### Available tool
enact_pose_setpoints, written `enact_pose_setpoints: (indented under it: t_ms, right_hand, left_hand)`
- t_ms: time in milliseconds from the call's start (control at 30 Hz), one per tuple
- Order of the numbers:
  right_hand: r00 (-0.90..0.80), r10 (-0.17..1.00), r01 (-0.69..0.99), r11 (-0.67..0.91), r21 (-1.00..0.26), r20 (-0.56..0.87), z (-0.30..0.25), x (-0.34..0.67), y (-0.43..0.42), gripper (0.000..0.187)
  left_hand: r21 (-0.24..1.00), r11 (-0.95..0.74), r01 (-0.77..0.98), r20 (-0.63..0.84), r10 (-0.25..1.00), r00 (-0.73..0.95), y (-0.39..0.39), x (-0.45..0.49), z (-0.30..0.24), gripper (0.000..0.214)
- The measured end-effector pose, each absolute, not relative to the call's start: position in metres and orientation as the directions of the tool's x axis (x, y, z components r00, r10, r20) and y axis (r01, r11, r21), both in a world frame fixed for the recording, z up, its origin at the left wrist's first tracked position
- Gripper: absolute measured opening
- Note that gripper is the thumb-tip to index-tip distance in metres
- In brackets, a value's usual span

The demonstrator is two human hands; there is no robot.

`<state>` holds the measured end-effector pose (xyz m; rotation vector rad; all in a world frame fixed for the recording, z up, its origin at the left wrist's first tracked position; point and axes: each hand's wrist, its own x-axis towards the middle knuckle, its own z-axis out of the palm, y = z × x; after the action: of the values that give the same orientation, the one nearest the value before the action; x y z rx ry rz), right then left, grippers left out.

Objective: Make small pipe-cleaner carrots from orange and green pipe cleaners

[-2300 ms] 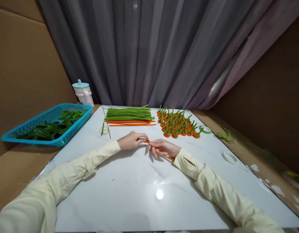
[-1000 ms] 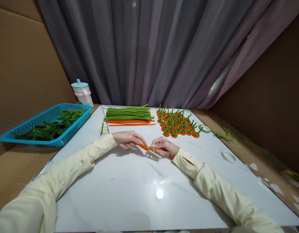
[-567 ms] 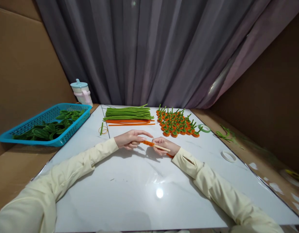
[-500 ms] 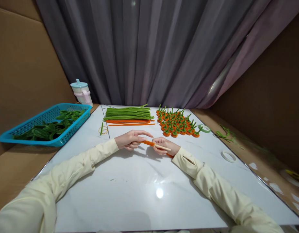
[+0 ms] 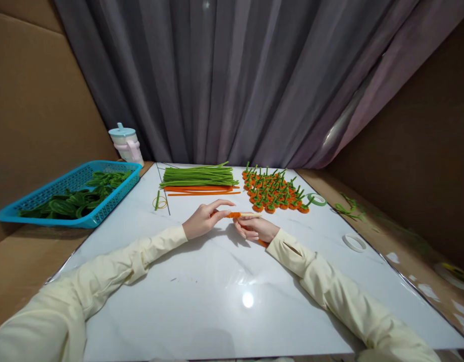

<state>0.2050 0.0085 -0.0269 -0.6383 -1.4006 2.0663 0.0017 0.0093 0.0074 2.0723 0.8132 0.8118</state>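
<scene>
Between my hands is a thin wooden stick (image 5: 253,215) with an orange pipe cleaner (image 5: 233,215) wound round it in a tight coil. My left hand (image 5: 204,219) pinches the coil's left end between thumb and fingers, its index finger stretched above. Closed about the coil's right end and the stick, my right hand (image 5: 257,229) has its fingers curled below. A loose orange tail shows under the right wrist. Behind the hands lie a bundle of green pipe cleaners (image 5: 199,177), straight orange pipe cleaners (image 5: 201,191) and rows of orange coiled pieces with green stems (image 5: 275,191).
A blue basket (image 5: 114,193) with green leaf shapes stands at left, a lidded cup (image 5: 126,145) behind it. Rubber bands (image 5: 162,202) and a short green piece (image 5: 157,199) lie left. Green tape (image 5: 317,200) and white tape (image 5: 354,243) lie right; a curtain hangs behind.
My left hand has turned and shifted slightly right, its thumb now along the coil. The stick has swung up to nearly level, and my right hand's fingers have loosened downward.
</scene>
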Motion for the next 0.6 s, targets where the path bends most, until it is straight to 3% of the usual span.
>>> enact_pose_setpoints:
  t_ms: [100, 200, 300, 400, 600]
  right_hand:
    - [-0.741, 0.663, -0.161, -0.322, -0.933, -0.101, -0.029, 0.205, 0.012, 0.032]
    - [-0.717, 0.689, -0.174, -0.321, -0.931, -0.104, -0.030, 0.204, 0.013, 0.030]
    - [-0.686, 0.720, -0.191, -0.320, -0.928, -0.107, -0.030, 0.204, 0.012, 0.023]
    - [-0.673, 0.730, -0.185, -0.327, -0.927, -0.123, -0.029, 0.203, 0.012, 0.022]
    - [-0.678, 0.717, -0.136, -0.337, -0.932, -0.161, -0.026, 0.204, 0.012, 0.025]
  left_hand:
    - [0.548, -0.752, 0.366, 0.429, 0.628, 0.649, 0.009, 0.001, -0.002, 0.034]
    - [0.387, -0.840, 0.380, 0.425, 0.528, 0.735, 0.013, -0.002, -0.012, 0.038]
    - [0.274, -0.852, 0.445, 0.386, 0.522, 0.761, 0.021, -0.006, -0.016, 0.042]
    - [0.225, -0.835, 0.503, 0.347, 0.551, 0.759, 0.025, -0.008, -0.013, 0.043]
    - [0.309, -0.762, 0.569, 0.159, 0.632, 0.759, 0.028, -0.006, 0.007, 0.035]
